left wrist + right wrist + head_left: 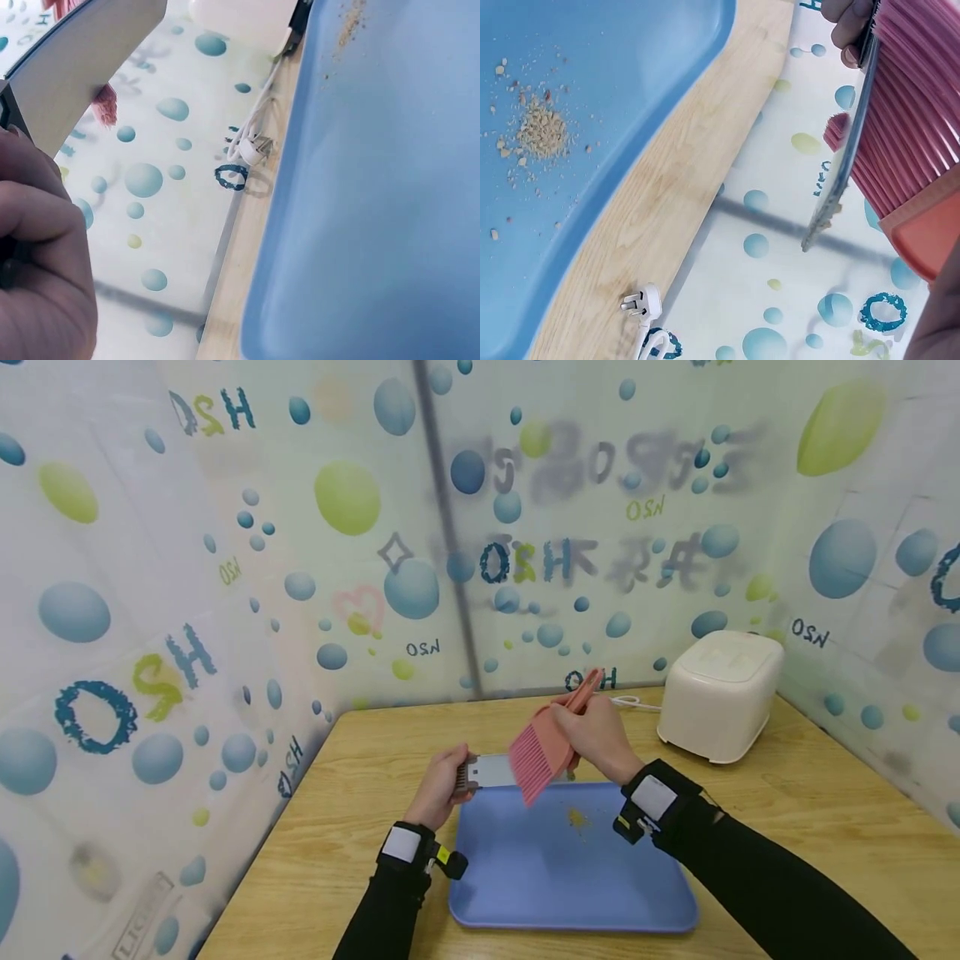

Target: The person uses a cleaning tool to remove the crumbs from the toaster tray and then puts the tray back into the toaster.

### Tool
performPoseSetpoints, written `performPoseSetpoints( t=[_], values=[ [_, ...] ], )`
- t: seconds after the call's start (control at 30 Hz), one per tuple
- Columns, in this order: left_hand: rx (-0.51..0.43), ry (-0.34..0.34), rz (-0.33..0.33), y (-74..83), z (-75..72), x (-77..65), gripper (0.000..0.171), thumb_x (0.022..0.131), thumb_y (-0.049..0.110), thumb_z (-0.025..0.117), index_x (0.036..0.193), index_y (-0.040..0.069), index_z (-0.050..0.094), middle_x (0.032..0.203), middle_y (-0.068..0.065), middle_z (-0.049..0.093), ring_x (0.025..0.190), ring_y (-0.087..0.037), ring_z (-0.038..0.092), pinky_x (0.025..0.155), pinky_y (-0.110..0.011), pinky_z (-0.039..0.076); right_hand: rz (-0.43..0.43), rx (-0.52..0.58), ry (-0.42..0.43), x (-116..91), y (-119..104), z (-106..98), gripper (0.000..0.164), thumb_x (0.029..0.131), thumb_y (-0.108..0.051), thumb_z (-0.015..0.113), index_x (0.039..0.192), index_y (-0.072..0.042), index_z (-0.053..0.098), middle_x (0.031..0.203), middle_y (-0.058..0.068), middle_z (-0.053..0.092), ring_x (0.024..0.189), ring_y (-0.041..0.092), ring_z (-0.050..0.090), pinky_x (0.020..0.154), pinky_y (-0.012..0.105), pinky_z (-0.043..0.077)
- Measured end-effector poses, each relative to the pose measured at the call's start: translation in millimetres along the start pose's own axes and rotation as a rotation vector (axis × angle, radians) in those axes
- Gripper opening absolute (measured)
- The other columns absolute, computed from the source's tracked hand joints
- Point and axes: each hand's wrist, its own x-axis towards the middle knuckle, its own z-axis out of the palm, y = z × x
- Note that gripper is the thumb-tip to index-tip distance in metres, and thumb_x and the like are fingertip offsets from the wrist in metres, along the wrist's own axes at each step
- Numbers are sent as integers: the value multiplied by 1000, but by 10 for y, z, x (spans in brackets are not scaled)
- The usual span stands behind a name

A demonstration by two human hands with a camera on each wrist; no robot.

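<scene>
My left hand [438,789] grips a flat metal crumb tray [495,771] by its slotted end, above the back edge of a blue tray [510,893]. My right hand [600,735] holds a pink brush [542,752] by its handle, bristles angled down over the crumb tray. In the right wrist view the bristles [915,112] lie along the face of the thin crumb tray [844,165], and crumbs [825,223] cling near its far end. Pale crumbs [544,131] sit in a small heap on the blue tray, with bits scattered round.
A cream toaster-like appliance [720,693] stands at the back right of the wooden table [360,860]. Its white cord and plug [643,301] lie at the table's back edge. Patterned curtains [337,568] hang behind and on both sides.
</scene>
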Motion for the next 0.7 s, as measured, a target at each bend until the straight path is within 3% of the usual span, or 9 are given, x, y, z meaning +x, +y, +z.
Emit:
performPoseSetpoints(
  t=[0.27, 0.4, 0.7],
  values=[
    [-1, -27, -1, -18, 5, 94, 39, 112, 33, 37, 106, 1, 57, 74, -3, 62, 50, -7, 54, 43, -16, 42, -3, -22, 33, 23, 32, -31, 33, 101, -22, 58, 116, 6, 66, 76, 16, 69, 47, 23, 65, 42, 33, 53],
    [-11, -34, 2, -4, -3, 108, 36, 112, 32, 36, 104, 4, 56, 74, -3, 59, 48, -7, 53, 42, -16, 42, -10, -48, 44, 29, 32, -55, 31, 102, -22, 57, 112, 6, 67, 68, 14, 67, 44, 24, 62, 42, 35, 53],
    [-2, -42, -9, -17, -49, 159, 38, 112, 35, 39, 109, 1, 56, 76, -3, 60, 49, -8, 53, 43, -16, 42, -45, -122, 93, 9, 12, -75, 37, 102, -23, 52, 78, 3, 64, 55, 8, 58, 39, 23, 58, 39, 29, 49]
  ],
)
